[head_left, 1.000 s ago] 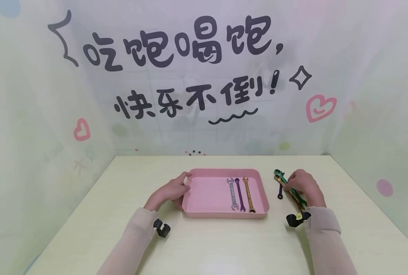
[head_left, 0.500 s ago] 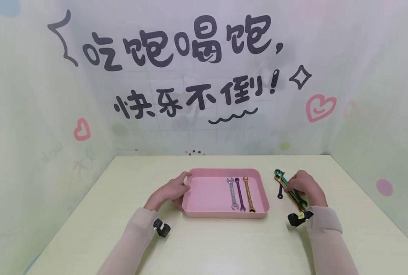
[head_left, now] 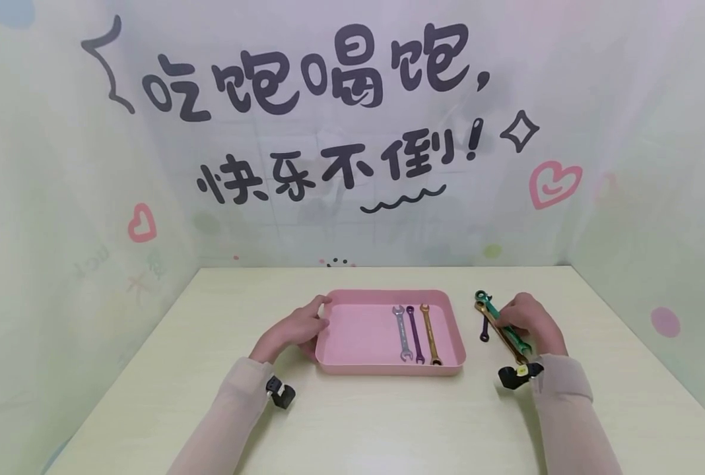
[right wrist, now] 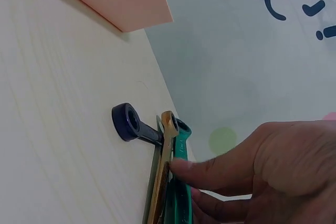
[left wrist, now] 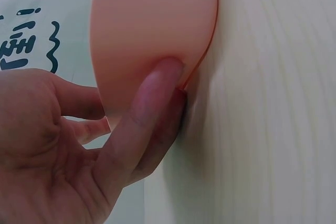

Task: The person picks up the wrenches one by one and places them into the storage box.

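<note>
Along the near side of the pale table (head_left: 352, 429), dressed in light sleeves (head_left: 224, 415) with a black device (head_left: 281, 392) at each wrist; farther in, gripping the left end of the pink tray (head_left: 388, 371) with the left hand (head_left: 293, 328), and, on the right, pinching the loose gold wrench (right wrist: 161, 182) and the green wrench (right wrist: 182, 198) between thumb and fingers of the right hand (head_left: 531, 316), just right of the ring end of a dark wrench (head_left: 484, 328). In the tray's right half, side by side, silver (head_left: 402, 332), purple (head_left: 414, 335) and gold wrenches (head_left: 429, 330); at the far side, a pale wall (head_left: 352, 237) with dark lettering.
</note>
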Motion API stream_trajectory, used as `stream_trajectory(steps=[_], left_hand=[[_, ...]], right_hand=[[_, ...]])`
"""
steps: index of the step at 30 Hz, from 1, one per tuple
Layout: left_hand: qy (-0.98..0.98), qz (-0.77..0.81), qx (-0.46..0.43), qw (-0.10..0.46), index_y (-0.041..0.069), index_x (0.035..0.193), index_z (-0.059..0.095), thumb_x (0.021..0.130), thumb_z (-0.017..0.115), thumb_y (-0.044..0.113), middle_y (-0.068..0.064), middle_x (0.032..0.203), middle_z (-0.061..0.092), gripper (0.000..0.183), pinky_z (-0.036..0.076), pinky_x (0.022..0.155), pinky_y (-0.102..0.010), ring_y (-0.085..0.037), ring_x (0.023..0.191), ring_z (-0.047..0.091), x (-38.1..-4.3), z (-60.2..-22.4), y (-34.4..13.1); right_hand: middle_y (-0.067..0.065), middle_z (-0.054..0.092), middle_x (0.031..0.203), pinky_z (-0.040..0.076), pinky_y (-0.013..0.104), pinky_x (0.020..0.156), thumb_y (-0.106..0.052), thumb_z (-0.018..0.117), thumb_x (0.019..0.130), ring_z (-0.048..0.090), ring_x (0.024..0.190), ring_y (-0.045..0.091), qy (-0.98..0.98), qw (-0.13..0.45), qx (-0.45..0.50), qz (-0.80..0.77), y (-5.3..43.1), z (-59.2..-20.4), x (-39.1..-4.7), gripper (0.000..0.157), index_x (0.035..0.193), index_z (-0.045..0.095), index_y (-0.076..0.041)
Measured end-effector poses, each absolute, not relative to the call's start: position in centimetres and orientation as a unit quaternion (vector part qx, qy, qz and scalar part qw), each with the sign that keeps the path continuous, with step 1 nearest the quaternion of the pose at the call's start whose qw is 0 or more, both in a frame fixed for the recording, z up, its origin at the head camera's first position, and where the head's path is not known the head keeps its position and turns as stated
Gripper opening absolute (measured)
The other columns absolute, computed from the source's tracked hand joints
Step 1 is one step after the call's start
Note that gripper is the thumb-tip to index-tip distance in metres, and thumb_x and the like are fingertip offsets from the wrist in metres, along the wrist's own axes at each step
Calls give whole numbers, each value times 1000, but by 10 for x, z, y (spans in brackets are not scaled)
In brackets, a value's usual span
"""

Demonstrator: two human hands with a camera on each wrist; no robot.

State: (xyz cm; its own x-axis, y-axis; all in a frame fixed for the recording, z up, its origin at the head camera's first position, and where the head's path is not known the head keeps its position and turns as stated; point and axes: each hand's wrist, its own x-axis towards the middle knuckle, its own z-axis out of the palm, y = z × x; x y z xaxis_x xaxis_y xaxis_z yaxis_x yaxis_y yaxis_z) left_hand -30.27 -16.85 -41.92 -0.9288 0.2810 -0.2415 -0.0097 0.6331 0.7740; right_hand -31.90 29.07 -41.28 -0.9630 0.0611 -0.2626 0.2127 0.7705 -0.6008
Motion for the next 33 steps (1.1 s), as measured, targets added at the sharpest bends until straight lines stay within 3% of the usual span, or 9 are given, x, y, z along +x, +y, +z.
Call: stream_trajectory(steps=[9, 14, 18, 26, 33], left_hand=[[888, 420, 71, 173, 15, 162, 26, 109, 43, 14, -22, 114, 64, 56, 64, 55, -37, -25, 65, 72, -304, -420, -167], [888, 420, 73, 173, 15, 163, 25, 109, 43, 15, -22, 116, 63, 57, 65, 56, -37, -25, 67, 72, -304, -419, -167], [891, 414, 72, 171, 15, 162, 25, 109, 43, 15, -22, 116, 63, 56, 64, 56, -37, -24, 66, 72, -304, -419, -167], [891, 415, 74, 169, 14, 162, 26, 109, 43, 14, -22, 114, 63, 56, 64, 54, -37, -25, 65, 71, -302, -417, -167], [891, 416, 80, 167, 13, 162, 26, 109, 43, 13, -22, 113, 63, 55, 64, 53, -37, -24, 64, 70, -302, -417, -169]], right_hand=[[19, 65, 94, 49, 27, 61, -6, 63, 94, 57, 74, 21, 926, 96, 74, -358, 298, -411, -318, 39, 124, 63, 19], [21, 67, 106, 61, 37, 78, -3, 59, 98, 63, 87, 23, 902, 93, 79, -413, 302, -405, -318, 37, 127, 59, 19], [16, 67, 106, 60, 45, 90, -6, 59, 99, 63, 90, 21, 888, 89, 66, -447, 299, -397, -318, 38, 130, 57, 16], [-2, 71, 98, 55, 41, 93, -12, 61, 100, 64, 90, 10, 867, 102, 26, -487, 290, -386, -314, 42, 134, 55, 13], [-4, 73, 100, 51, 43, 96, -14, 62, 101, 62, 100, 17, 855, 114, 5, -505, 283, -381, -315, 43, 136, 54, 9]])
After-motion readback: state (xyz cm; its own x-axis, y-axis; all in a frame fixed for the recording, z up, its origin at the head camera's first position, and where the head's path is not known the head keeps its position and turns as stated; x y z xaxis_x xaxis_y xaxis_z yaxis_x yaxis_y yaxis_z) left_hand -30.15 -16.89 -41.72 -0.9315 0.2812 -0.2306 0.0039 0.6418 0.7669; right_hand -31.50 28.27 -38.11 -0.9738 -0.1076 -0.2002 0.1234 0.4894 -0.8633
